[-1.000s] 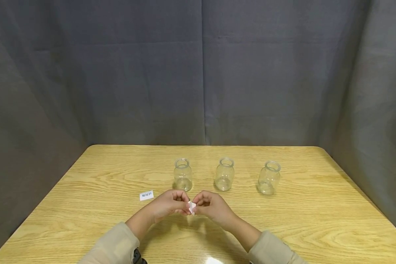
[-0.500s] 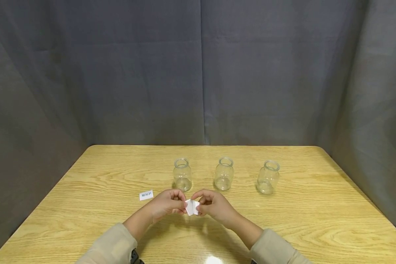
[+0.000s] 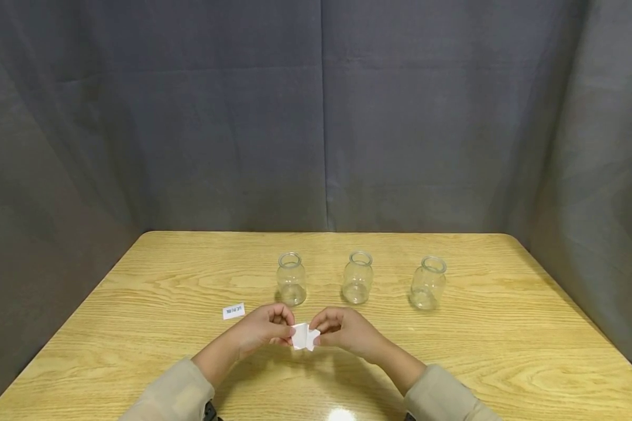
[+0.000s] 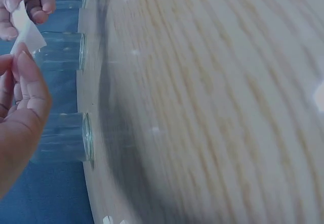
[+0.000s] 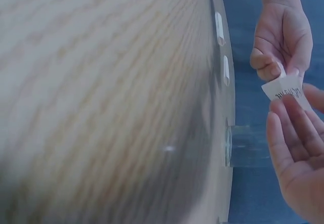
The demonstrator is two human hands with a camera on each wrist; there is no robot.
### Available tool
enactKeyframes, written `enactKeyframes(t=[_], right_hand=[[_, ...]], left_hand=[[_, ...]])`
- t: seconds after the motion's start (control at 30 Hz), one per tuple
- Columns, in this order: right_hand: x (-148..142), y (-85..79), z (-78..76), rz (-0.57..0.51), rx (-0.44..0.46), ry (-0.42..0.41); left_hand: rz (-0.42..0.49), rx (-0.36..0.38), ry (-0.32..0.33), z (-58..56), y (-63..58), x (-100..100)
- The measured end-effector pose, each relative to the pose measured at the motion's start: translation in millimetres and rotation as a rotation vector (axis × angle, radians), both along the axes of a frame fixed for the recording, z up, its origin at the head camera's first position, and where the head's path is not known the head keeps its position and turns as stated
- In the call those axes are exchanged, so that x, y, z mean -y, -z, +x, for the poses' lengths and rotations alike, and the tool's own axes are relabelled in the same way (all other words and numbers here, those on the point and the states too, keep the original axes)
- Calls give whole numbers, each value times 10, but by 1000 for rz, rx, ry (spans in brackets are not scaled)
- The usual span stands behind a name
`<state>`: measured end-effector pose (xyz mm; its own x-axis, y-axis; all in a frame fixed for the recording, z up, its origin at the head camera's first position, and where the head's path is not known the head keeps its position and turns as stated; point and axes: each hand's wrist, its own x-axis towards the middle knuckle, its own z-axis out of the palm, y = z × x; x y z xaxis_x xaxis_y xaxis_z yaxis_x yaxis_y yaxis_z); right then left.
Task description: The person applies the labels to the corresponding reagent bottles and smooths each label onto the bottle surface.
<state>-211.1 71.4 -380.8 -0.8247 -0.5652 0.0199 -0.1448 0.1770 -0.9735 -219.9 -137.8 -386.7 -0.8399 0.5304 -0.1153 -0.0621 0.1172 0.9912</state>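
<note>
Between both hands, over the table in front of the leftmost jar, is a small creased white paper slip (image 3: 299,336). My left hand (image 3: 263,331) pinches its left side between thumb and fingers. At its right side the thumb and fingers of my right hand (image 3: 350,334) pinch it too. Handwriting shows on the face of the paper slip (image 5: 288,89) turned to the right wrist view. In the left wrist view the paper slip (image 4: 31,36) stands partly unfolded, with a bend along it.
Three clear glass jars without lids stand in a row beyond the hands: a left jar (image 3: 292,282), a middle jar (image 3: 357,279) and a right jar (image 3: 428,285). A written white card (image 3: 234,311) lies left on the wooden table (image 3: 505,351). Grey curtains (image 3: 316,117) enclose it.
The paper slip has been spread from a narrow fold to a wider, flatter shape. My hands have drawn slightly apart, both still pinching it.
</note>
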Motion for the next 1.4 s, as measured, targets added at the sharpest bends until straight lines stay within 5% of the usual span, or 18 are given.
enactKeyframes(t=[0.2,0.77,1.4], right_hand=[[-32,2,-12,5,-17,-54],[-97,-17,-32,28,-97,-14],[-14,29,-59,2,-66,38]], left_hand=[[-17,5,2,5,-3,21],[-29,12,0,29,5,74],[-110,75,65,121,101,61]])
